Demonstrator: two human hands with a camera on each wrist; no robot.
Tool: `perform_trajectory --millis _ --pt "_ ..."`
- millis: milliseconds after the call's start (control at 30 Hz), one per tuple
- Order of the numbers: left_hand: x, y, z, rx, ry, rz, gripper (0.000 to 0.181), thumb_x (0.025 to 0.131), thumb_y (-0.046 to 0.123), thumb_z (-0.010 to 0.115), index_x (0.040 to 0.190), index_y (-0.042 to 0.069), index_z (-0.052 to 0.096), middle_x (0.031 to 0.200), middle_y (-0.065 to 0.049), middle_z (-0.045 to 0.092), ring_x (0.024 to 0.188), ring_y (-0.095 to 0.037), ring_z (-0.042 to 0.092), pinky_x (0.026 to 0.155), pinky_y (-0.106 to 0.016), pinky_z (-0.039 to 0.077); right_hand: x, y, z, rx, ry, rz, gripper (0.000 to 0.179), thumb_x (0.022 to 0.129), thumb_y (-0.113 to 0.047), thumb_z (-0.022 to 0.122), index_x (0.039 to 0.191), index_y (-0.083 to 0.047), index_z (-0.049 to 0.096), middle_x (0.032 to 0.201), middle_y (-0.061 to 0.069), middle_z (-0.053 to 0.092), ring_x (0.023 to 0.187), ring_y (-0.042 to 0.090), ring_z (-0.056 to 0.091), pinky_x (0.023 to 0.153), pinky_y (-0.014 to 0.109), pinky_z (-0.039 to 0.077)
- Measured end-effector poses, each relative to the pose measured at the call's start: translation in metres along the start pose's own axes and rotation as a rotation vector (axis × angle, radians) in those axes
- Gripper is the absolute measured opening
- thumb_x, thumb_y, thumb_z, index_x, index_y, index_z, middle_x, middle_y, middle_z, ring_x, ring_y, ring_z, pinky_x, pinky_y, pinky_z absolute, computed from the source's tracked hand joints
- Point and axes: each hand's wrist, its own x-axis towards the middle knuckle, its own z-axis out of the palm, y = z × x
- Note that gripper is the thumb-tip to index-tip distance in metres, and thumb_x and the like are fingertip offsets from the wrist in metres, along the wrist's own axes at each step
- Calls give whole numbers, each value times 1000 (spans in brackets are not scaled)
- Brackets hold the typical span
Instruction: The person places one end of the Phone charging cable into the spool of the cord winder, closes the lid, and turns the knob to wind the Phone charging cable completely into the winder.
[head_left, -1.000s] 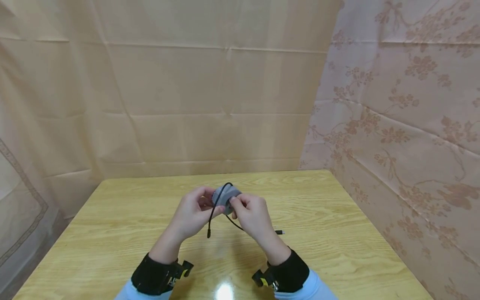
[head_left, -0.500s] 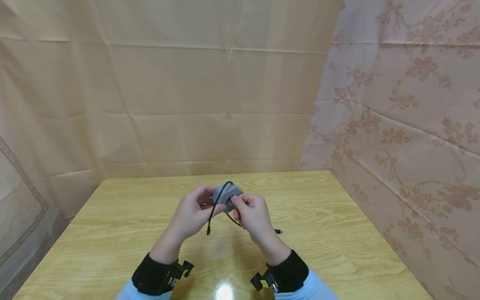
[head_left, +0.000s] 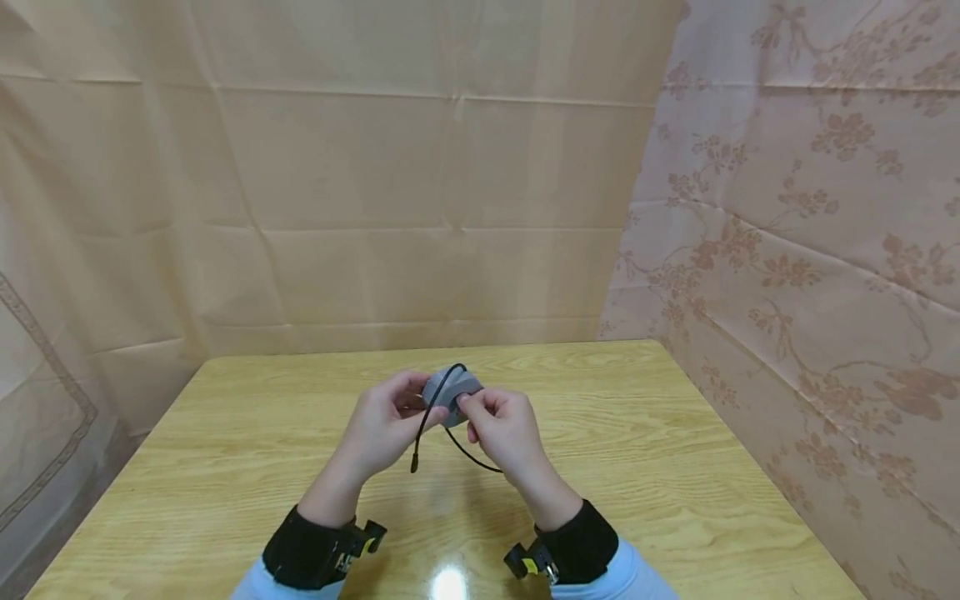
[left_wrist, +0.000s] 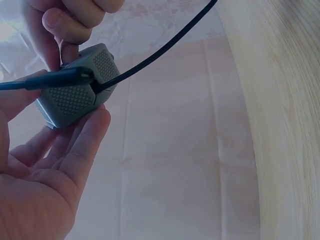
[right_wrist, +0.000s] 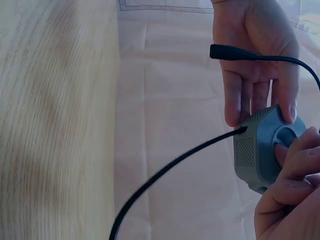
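Observation:
A grey, faceted cable winder [head_left: 467, 385] with textured sides is held above the table between both hands. My left hand [head_left: 384, 432] grips it, thumb on the near face and fingers behind. At its round recess [right_wrist: 287, 134], seen in the right wrist view, my right hand [head_left: 512, 429] has curled fingers, one fingertip inside. Black cable [right_wrist: 170, 170] comes out of a side slot and runs down behind the right wrist. Another length passes over the winder and left thumb, ending in a black plug [right_wrist: 227, 52] that hangs down in the head view.
Beneath the hands is a light wood-grain table [head_left: 262, 425]. A beige curtain [head_left: 375, 208] hangs behind it, and a floral curtain [head_left: 810, 250] hangs on the right. Both wrists wear black bands [head_left: 307, 546] with small cameras.
The cable end at right, earlier visible beyond the right wrist, is now out of sight, and that length sags lower. My right hand shifted slightly at the winder; the left hand stays nearly still.

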Motion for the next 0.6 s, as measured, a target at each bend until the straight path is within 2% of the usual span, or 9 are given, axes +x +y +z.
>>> perform_trajectory --millis 200,333,600 --pt "0 -2 -3 37 10 -4 38 90 18 81 125 10 69 102 -3 72 85 -16 70 75 -33 58 1 0 -5 -77 -19 0 32 99 -23 68 77 -1 70 57 4 55 43 11 37 41 23 27" --pt "1 -1 -5 43 10 -1 39 91 19 80 128 9 69 100 -4 73 84 -16 70 75 -33 59 3 -2 -12 -90 -16 -10 28 100 -23 68 84 -1 74 59 4 56 43 11 36 40 23 27" --pt "1 -1 -11 45 37 -13 45 91 18 80 131 4 68 104 -9 73 85 -19 72 74 -33 59 4 -14 -35 -93 22 -119 20 100 -18 68 89 -4 76 62 7 56 44 12 37 41 23 29"
